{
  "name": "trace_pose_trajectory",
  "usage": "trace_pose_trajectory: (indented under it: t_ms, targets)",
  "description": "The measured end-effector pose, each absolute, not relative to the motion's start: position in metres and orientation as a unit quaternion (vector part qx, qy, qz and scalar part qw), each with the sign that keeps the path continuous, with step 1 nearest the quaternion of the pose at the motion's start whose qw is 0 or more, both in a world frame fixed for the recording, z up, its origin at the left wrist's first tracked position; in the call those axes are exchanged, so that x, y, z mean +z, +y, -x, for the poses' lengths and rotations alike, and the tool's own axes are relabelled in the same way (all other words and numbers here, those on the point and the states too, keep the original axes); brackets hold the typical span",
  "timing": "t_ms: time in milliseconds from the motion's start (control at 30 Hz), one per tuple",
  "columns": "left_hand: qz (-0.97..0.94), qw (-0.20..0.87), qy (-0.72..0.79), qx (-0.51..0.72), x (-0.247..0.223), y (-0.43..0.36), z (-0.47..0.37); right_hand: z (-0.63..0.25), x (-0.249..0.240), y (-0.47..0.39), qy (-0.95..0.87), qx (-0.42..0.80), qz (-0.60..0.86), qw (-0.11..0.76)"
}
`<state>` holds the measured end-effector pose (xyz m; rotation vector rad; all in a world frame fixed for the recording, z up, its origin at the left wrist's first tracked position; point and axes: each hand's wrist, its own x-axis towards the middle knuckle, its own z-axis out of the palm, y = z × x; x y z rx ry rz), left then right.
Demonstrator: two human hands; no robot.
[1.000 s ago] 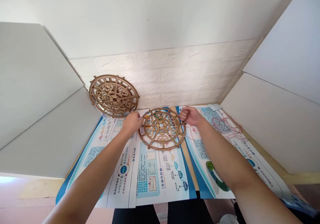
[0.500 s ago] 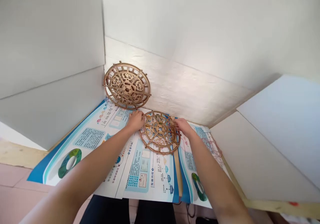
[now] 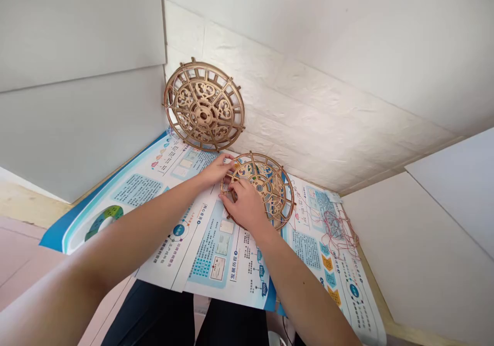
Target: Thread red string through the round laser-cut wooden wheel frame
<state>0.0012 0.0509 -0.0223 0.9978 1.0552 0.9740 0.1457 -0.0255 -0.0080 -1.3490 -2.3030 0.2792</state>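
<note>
A round openwork wooden wheel (image 3: 276, 199) with spokes, cut-out scrolls and thin wire strung over it lies on the printed sheets in front of me. My left hand (image 3: 217, 171) is closed on its rim at the far left edge. My right hand (image 3: 247, 206) reaches over the wheel's left part with thumb and fingers pinched together near the rim; what they hold, if anything, is too small to make out. A second, similar wheel (image 3: 203, 110) leans against the back wall beyond my left hand.
Printed sheets (image 3: 210, 209) cover the work surface. A tangle of thin reddish and white wire (image 3: 339, 230) lies at the right. Grey panels stand at the left (image 3: 85, 119) and right (image 3: 393, 232), with a white brick-patterned wall (image 3: 309, 114) behind.
My right hand has moved from the wheel's right rim across to its left part. My left hand still grips the left rim. The view has shifted, showing more of the wire tangle.
</note>
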Motion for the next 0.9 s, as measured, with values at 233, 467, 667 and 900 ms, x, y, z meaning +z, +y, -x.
trace_pose_trajectory:
  t_ms: [233,467,667,900]
  targets:
    - [-0.404,0.738,0.359,0.403,-0.031,0.058,0.012,-0.154,-0.019,-0.025,-0.824,0.142,0.473,0.277]
    - [-0.444,0.780,0.288,0.335,-0.035,0.064,0.023,-0.158,-0.020,-0.028,-0.822,0.158,0.477,0.269]
    - [-0.472,0.765,0.292,0.326,-0.034,0.063,0.023,-0.159,-0.022,-0.026,-0.805,0.188,0.472,0.305]
    - [-0.459,0.788,0.263,0.316,-0.031,0.061,0.024,-0.165,-0.017,-0.024,-0.752,0.196,0.484,0.402]
